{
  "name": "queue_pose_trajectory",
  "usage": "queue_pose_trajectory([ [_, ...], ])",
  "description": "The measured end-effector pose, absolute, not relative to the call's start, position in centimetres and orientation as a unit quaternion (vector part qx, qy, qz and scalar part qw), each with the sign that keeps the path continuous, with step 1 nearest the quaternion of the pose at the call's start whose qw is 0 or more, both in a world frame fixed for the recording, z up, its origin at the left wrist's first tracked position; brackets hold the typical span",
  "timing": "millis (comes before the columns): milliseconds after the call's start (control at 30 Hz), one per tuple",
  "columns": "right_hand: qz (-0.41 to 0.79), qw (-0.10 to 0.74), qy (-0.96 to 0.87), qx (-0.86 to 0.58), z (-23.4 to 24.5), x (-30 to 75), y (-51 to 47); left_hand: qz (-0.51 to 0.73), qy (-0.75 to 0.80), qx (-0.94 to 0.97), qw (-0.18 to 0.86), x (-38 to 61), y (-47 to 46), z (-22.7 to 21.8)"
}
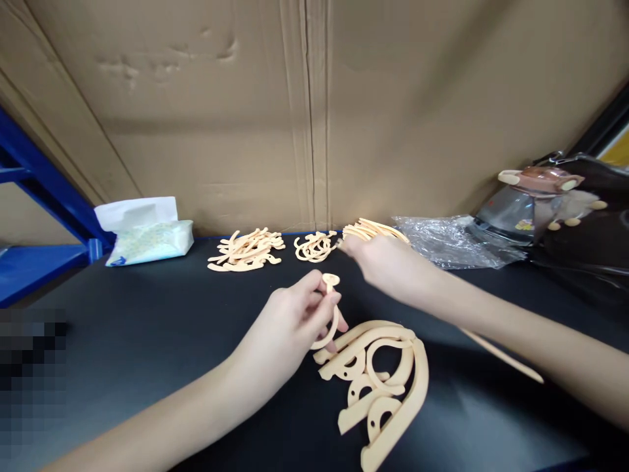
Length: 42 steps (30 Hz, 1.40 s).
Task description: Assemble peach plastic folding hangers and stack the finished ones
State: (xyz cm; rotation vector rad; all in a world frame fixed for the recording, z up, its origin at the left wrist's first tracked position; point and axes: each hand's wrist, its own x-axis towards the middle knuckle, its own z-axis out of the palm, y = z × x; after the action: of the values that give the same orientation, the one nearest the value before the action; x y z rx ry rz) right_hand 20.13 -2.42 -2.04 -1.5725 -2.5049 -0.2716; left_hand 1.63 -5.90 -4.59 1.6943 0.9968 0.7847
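My left hand is closed around a beige curved hook with a flat round end, held above the table. Farther back, my right hand has its fingers drawn together between a small pile of thin curved hooks and a stack of long thin strips. What its fingertips grip is hidden. Below my left hand lie several beige plastic clothes hanger arms, curved and overlapping, with ring-shaped parts among them.
Left of the hooks lies a pile of short beige pieces. A wipes packet stands at the back left. Clear plastic wrap and a clear bottle sit at the back right. One strip lies beneath my right forearm. Cardboard walls the back.
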Motion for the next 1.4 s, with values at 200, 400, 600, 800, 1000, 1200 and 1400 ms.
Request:
queue_pose_trajectory([
  [200, 0.262, 0.306, -0.763, -0.506, 0.3, 23.1, -0.2, 0.33, 0.458, 0.74, 0.365, 2.6, 2.3, -3.1],
  [400, 0.454, 0.431, -0.632, -0.457, 1.6, 22.9, -0.3, 0.337, 0.568, 0.67, 0.338, 3.6, 9.8, -4.8],
  [600, 0.516, 0.479, -0.564, -0.433, 1.2, 23.0, 0.2, 0.374, 0.569, 0.664, 0.31, 3.1, 9.6, -5.5],
  [800, 0.508, 0.555, -0.52, -0.404, 0.5, 22.8, 0.4, 0.375, 0.46, 0.651, 0.473, 3.0, 3.3, -3.0],
  [1000, 0.251, 0.584, -0.614, -0.468, -0.6, 23.7, 1.4, 0.336, 0.362, 0.48, 0.725, 1.7, -2.2, -2.5],
  [1200, -0.208, 0.263, -0.875, -0.349, -1.5, 22.6, -0.1, 0.334, 0.397, 0.529, 0.672, 1.4, -2.8, -2.9],
  [1400, -0.272, 0.15, -0.881, -0.356, -2.7, 20.1, -2.2, 0.33, 0.397, 0.523, 0.678, 1.9, -3.0, -3.3],
])
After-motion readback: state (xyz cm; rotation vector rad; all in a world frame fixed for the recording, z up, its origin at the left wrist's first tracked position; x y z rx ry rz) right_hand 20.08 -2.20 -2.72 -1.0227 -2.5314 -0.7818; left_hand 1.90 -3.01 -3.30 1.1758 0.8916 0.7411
